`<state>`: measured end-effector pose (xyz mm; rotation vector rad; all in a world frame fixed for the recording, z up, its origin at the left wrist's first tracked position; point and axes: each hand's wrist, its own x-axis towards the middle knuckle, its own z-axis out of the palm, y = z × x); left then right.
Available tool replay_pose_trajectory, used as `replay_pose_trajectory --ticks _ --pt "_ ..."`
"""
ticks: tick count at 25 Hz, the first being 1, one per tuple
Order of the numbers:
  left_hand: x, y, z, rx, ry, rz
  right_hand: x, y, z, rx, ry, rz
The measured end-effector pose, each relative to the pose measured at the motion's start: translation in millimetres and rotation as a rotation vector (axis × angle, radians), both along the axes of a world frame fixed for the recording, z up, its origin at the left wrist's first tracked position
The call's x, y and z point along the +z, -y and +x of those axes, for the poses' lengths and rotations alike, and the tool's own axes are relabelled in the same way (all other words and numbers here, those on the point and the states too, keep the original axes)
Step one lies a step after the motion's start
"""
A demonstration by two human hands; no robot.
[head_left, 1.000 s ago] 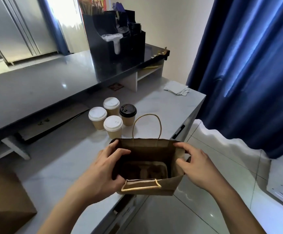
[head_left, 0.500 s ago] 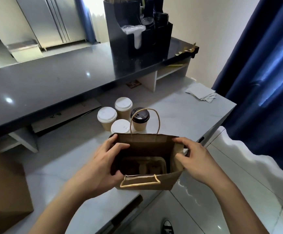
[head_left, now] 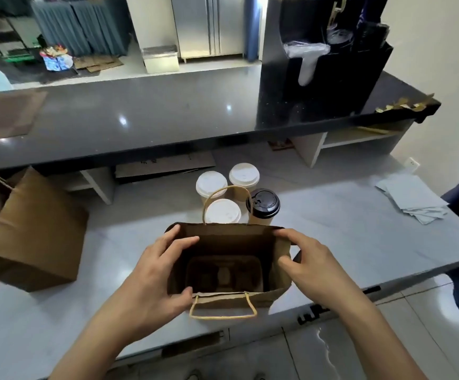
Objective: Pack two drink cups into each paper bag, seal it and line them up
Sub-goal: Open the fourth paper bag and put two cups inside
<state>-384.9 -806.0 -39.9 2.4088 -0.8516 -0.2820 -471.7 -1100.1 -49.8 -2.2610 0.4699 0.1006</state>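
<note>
An open brown paper bag (head_left: 279, 275) stands near the front edge of the pale counter (head_left: 332, 237), with a cardboard cup carrier (head_left: 224, 274) at its bottom. My left hand (head_left: 157, 272) grips the bag's left rim, fingers curled over the edge. My right hand (head_left: 307, 259) pinches the right rim. Just behind the bag stand several lidded paper cups: three with white lids (head_left: 222, 211) (head_left: 211, 183) (head_left: 244, 174) and one with a black lid (head_left: 263, 202).
Another brown paper bag (head_left: 36, 231) stands at the left of the counter. Folded grey napkins (head_left: 412, 198) lie at the right. A raised dark shelf (head_left: 168, 116) with a black organiser (head_left: 318, 64) runs behind. The floor drops off in front.
The view has tilted up and shifted left, bringing the second bag at the left into sight. Both hands still hold the open bag's rim.
</note>
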Motion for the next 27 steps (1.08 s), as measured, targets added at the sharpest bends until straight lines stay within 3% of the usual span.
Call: replay_pose_trajectory --ticks 7,24,27 --pt "-3.6 3.0 -7.6 0.135 -0.025 -0.106 1.5 11.3 24.2 0.065 -0.021 -0.023" --pt "-2.8 27.7 -22.6 0.174 -0.034 -0.043 32.2 37.5 75.7 0.072 0.253 -0.1" --pt "-2.2 37.4 -26.9 0.197 -0.038 -0.028 15.4 58.4 110.2 0.051 0.192 -0.178"
